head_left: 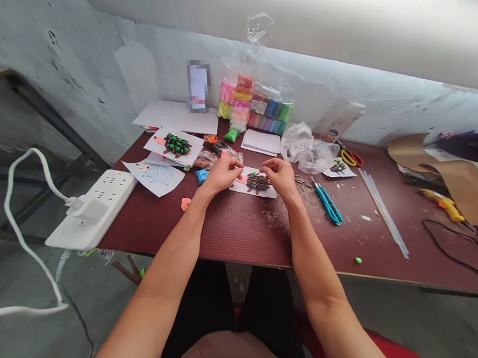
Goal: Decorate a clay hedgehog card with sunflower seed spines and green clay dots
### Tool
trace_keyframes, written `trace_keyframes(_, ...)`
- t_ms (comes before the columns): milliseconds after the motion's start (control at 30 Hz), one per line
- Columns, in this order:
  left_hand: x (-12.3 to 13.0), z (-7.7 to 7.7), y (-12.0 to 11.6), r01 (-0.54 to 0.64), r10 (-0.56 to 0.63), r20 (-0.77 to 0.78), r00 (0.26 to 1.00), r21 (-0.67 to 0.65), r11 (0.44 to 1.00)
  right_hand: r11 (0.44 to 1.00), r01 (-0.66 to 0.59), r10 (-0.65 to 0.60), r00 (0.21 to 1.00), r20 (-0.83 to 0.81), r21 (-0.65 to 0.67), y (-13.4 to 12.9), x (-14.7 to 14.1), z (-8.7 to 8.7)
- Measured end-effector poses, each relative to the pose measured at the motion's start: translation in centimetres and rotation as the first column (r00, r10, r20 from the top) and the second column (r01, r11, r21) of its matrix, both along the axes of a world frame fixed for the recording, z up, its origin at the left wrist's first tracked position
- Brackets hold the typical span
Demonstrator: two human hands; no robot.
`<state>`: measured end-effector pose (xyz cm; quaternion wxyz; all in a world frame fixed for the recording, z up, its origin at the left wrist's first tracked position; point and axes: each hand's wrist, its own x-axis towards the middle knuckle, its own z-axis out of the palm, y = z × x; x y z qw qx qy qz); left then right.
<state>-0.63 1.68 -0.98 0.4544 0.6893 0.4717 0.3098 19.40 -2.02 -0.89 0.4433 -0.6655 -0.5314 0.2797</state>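
Note:
A white card (273, 194) lies on the table, bearing a hedgehog figure (259, 182) with a pink face, dark seed-like spines and a few green dabs. Over the card's left edge is my left hand (223, 174), its thumb and fingers drawn into a pinch; anything between them is too small to name. My right hand (281, 177) hovers at the card's right side, also pinched, with its fingertips partly hidden. A small heap of brown seed-like pieces (303, 182) lies beside my right wrist. Near my left forearm sits a lump of orange-pink clay (186, 204).
Left are a finished-looking hedgehog card (174, 144), a blue hedgehog drawing (155, 176) and a power strip (98, 204). Packs of coloured clay (259, 110) stand behind. To the right lie a teal cutter (328, 203), scissors (351, 157), glue sticks (382, 213) and a yellow glue gun (443, 204).

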Motion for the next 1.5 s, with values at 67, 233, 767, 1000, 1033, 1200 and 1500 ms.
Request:
trace_keyframes(67,0.0,-0.2,0.1,-0.004,0.004,-0.008,1.000,0.021,1.000,1.000,-0.001,0.001,1.000,-0.012,0.016,-0.3,0.1,-0.3)
trace_keyframes(233,-0.1,-0.9,0.7,-0.012,0.018,-0.041,0.999,0.120,0.993,0.997,0.004,-0.013,0.993,0.115,0.083,-0.8,0.4,-0.5)
trace_keyframes(767,-0.4,-0.7,0.6,-0.068,0.117,-0.229,0.966,0.213,0.975,0.999,0.005,0.004,0.971,0.241,-0.038,-1.4,0.1,0.1)
trace_keyframes(1000,-0.5,-0.5,0.4,-0.067,0.123,-0.273,0.954,0.208,0.976,0.999,0.021,-0.004,0.943,0.331,-0.046,-1.7,-0.2,0.4)
trace_keyframes(1033,-0.5,-0.6,0.5,-0.069,0.128,-0.276,0.953,0.212,0.975,0.999,0.021,-0.005,0.943,0.332,-0.045,-1.7,-0.1,0.3)
trace_keyframes(1200,-0.6,-0.8,0.6,-0.077,0.146,-0.296,0.944,0.233,0.969,0.999,0.024,-0.013,0.952,0.306,-0.034,-1.6,0.1,0.0)
trace_keyframes(1500,-0.8,-1.1,0.9,-0.035,0.117,-0.354,0.928,0.229,0.973,0.997,0.028,0.001,0.926,0.376,-0.071,-1.6,0.4,-0.2)
